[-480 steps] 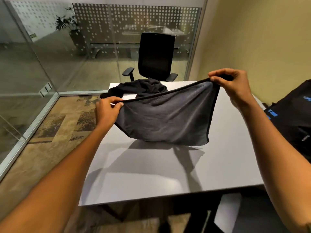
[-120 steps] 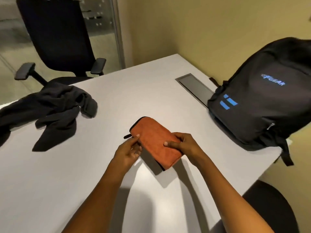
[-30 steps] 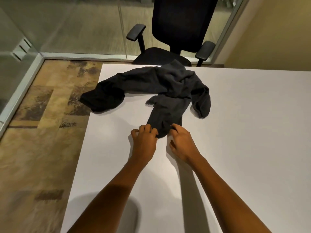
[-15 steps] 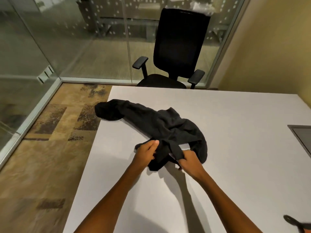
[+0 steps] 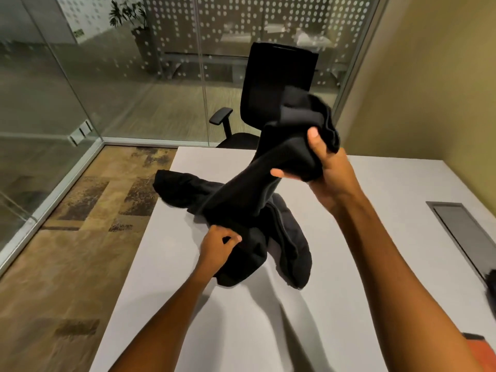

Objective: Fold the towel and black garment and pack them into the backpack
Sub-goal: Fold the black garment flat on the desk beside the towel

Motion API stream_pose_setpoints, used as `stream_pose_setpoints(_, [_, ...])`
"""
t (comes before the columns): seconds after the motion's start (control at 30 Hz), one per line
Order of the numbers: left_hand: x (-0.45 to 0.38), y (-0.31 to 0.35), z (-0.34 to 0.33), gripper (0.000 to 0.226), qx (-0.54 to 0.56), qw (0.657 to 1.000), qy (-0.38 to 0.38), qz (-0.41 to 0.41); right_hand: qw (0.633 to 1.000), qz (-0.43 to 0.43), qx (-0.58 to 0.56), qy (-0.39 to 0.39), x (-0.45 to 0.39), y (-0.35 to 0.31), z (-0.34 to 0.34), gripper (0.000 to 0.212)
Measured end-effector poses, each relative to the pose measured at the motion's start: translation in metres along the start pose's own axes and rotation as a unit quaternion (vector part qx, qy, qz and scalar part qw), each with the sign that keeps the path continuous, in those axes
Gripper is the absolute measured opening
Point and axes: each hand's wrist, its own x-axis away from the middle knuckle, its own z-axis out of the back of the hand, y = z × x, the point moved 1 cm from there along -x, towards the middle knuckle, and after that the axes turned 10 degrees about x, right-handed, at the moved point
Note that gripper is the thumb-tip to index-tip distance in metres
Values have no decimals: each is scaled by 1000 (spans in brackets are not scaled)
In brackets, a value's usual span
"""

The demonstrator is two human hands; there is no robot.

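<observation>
The black garment (image 5: 241, 200) is bunched and partly raised off the white table (image 5: 268, 331). My right hand (image 5: 330, 170) grips one end of it high above the table, near the chair back. My left hand (image 5: 217, 245) pinches a lower part of the cloth close to the tabletop. One sleeve trails over the table's left edge. A corner of the folded orange towel (image 5: 480, 353) shows at the bottom right, behind my right forearm. Only a dark sliver of the backpack (image 5: 491, 285) shows at the right edge.
A black office chair (image 5: 279, 84) stands behind the table's far edge. A grey cable hatch (image 5: 461, 232) is set into the table on the right. Glass walls close the left and back; a yellow wall is on the right.
My right hand has lifted one end of the black garment up and to the right, off the table. My left hand stays low on the cloth.
</observation>
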Motion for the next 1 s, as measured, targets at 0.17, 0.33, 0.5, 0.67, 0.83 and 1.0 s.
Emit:
stream_pose_setpoints(0.17, [-3, 22, 5, 93, 159, 984, 62, 43, 997, 30, -68, 11, -3, -25, 1, 20])
stream_pose_setpoints(0.33, [-4, 44, 27, 100, 138, 971, 195, 17, 997, -1, -50, 66, -4, -14, 15, 19])
stream_pose_setpoints(0.5, [-25, 29, 30, 16, 30, 996, 78, 10, 995, -63, -16, 73, -8, 8, 32, 25])
stream_pose_setpoints(0.67, [-20, 27, 16, 7, 2, 999, 41, 4, 965, -102, 195, 141, -22, 37, 48, 38])
stream_pose_setpoints(0.83, [-23, 78, 6, 22, -120, 982, 29, -144, 635, -134, 760, 42, -31, 79, 44, 85])
stream_pose_setpoints(1.0, [-19, 99, -5, 28, -156, 974, -7, -164, 766, -21, 624, -155, -23, 106, 10, 38])
